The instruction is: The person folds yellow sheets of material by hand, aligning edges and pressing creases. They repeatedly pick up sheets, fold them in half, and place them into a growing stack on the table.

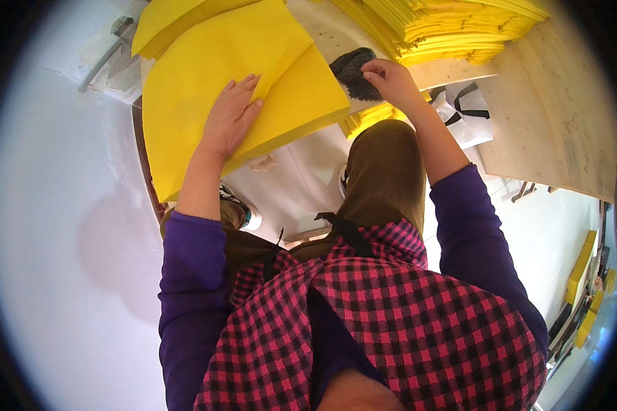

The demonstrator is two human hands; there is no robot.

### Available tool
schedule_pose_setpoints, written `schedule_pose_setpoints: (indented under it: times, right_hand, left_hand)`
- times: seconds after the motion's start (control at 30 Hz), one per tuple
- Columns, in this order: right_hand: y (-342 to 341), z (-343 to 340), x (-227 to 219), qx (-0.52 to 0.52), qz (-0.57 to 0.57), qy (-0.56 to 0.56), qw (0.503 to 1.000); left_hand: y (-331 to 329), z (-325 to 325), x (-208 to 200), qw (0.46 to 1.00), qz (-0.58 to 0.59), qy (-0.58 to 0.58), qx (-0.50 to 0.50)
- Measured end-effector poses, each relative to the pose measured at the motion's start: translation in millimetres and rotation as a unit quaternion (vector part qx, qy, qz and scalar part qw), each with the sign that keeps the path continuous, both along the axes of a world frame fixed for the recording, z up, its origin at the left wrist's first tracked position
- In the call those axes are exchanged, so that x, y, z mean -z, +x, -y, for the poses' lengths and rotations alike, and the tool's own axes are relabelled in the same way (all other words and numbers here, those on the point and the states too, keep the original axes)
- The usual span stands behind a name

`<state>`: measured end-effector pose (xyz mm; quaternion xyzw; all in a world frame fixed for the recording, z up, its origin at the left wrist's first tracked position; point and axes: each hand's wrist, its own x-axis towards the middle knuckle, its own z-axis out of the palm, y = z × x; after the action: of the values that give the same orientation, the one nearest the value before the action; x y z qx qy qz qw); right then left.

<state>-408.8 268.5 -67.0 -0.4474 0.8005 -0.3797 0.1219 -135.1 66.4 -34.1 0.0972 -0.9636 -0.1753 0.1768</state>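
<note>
Yellow fabric-like sheets lie in a thick pile in front of me on the left, with a fold running across the top one. My left hand rests flat on that top sheet, its fingers stretched out and holding nothing. To the right of the pile is a dark grey crumpled bundle, soft and stringy in look. At its right edge my right hand has thumb and forefinger pinched together. Whatever is between those fingertips is too small or hidden to tell.
Tall stacks of folded yellow sheets stand at the far right on a wooden board. Below it are more yellow pieces and a white bag with black straps. A wooden panel rises at the right, a white wall at the left.
</note>
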Motion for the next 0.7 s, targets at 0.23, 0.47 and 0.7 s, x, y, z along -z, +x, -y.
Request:
schedule_pose_setpoints:
  times: [0.23,0.47,0.7]
  right_hand:
    - [51,3,-19,-0.077,0.211,-0.068,0.972]
    - [47,6,-30,-0.166,0.14,-0.056,0.974]
    - [44,19,-21,-0.191,0.195,-0.016,0.962]
  left_hand:
    - [8,-6,2,1.0,-0.016,0.003,-0.013]
    - [11,-7,3,1.0,-0.017,0.011,-0.003]
    - [13,-8,4,1.0,-0.026,-0.003,-0.001]
